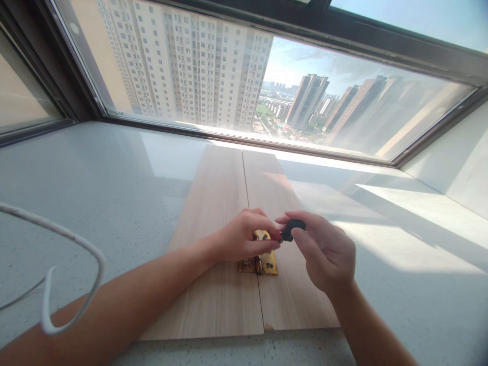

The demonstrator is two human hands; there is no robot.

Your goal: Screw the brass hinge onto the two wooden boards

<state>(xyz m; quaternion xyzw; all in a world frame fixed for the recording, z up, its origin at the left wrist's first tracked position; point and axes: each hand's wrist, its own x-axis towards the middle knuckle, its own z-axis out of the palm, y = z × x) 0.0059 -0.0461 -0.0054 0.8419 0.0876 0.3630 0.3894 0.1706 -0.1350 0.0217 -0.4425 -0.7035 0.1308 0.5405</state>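
One tool (293,230) with a black handle sits in the right hand (330,249), above the right board and at the right side of the hinge (268,260). Its long axis runs roughly left to right, the front end aimed left and slightly near; the very tip is hidden by fingers. The right hand is closed around the handle, thumb on the near side and fingers on the far side.

The left hand (246,234) reaches in from the left, over the hinge, fingers bent and thumb and fingertips drawn close together at the tool's front end; whether they grip it or some small part cannot be told.

There is one hinge, brass-coloured, its long axis running near to far along the seam, one leaf on each board. At least three screws or screw holes show in it; the hand covers the rest.

Two boards, left board (221,300) and right board (290,300), lie side by side on the counter (125,188), both lengthwise toward the window frame (400,55). One white cable (91,248) loops at the left.
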